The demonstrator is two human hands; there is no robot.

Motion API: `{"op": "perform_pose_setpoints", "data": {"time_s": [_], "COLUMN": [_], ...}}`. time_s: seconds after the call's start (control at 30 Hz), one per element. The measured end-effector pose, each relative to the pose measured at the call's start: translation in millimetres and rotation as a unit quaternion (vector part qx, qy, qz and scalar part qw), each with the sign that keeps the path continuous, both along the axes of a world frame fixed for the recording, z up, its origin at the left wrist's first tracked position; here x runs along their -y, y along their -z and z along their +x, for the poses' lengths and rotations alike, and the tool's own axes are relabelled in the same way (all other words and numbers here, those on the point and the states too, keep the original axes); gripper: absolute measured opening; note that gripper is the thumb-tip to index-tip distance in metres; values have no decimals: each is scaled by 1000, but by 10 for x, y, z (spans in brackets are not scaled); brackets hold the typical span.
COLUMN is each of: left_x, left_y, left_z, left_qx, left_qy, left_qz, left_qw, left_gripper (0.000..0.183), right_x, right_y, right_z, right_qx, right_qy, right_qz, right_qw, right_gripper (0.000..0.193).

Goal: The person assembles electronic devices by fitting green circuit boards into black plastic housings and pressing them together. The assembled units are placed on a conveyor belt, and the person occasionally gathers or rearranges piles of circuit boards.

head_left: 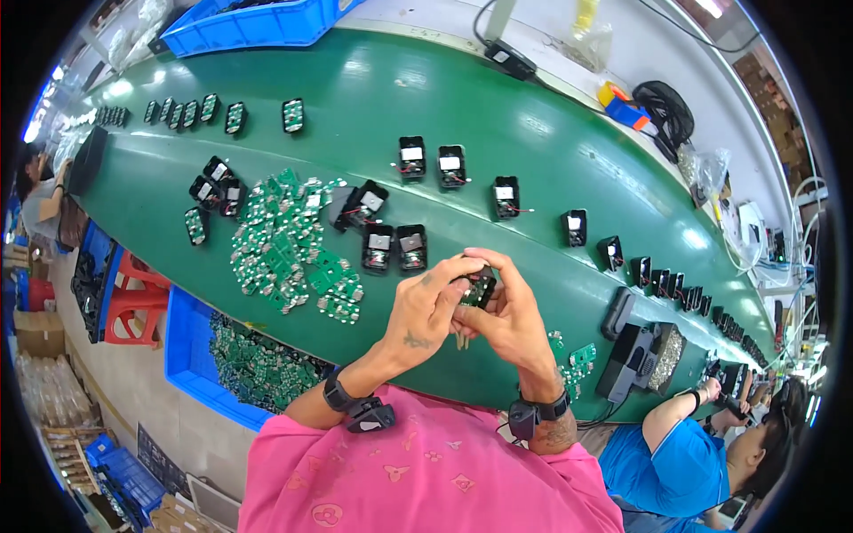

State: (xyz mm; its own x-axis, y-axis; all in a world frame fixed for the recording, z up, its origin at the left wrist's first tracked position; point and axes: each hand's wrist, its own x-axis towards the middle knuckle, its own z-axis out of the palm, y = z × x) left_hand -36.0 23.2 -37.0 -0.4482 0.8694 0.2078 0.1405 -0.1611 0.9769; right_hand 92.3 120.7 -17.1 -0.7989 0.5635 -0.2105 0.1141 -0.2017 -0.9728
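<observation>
Above the near edge of the green bench, my left hand [421, 306] and my right hand [508, 318] come together around a small black plastic housing [480, 290]. Fingers of both hands are closed on it, and a green circuit board shows in its open face. Something thin and pale sticks out below my fingers, too small to name. Just left of my hands stand two black housings [377, 247] with silver-and-white blocks inside. Beyond them lies a loose heap of green circuit boards [283, 240]. A few more small boards [582, 357] lie to the right of my right hand.
Rows of black housings [505, 196] run along the green bench [373, 98]. A blue bin [188, 355] of boards stands at the near left edge, another blue crate [258, 31] at the back. Right are a black device [629, 360] and a person in blue [680, 457].
</observation>
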Motion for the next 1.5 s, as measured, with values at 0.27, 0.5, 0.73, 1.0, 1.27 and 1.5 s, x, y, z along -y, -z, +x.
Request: {"op": "perform_pose_setpoints", "data": {"time_s": [0.27,0.5,0.73,1.0,1.27,1.5], "left_x": [93,50,-40,173,-1010,-1228], "left_y": [60,178,402,-99,214,308], "left_z": [-499,-504,-332,-685,-2357,-2436], "left_qx": [304,382,698,474,-503,-592], "left_qy": [30,67,37,86,-212,-182], "left_qz": [-57,-3,-13,-56,-338,-389], "left_qw": [951,922,715,875,767,682], "left_gripper": [29,49,58,48,56,61], "right_x": [100,143,254,-21,-2,52], "right_y": [-47,-244,-491,-206,188,273], "right_z": [-452,-527,-634,157,1280,2054], "right_qx": [40,209,107,129,242,316], "right_qy": [-24,-48,-104,108,287,382], "right_qz": [38,495,533,428,343,301], "right_qw": [998,842,833,888,861,815], "right_gripper": [80,83,77,41,27,26]}}
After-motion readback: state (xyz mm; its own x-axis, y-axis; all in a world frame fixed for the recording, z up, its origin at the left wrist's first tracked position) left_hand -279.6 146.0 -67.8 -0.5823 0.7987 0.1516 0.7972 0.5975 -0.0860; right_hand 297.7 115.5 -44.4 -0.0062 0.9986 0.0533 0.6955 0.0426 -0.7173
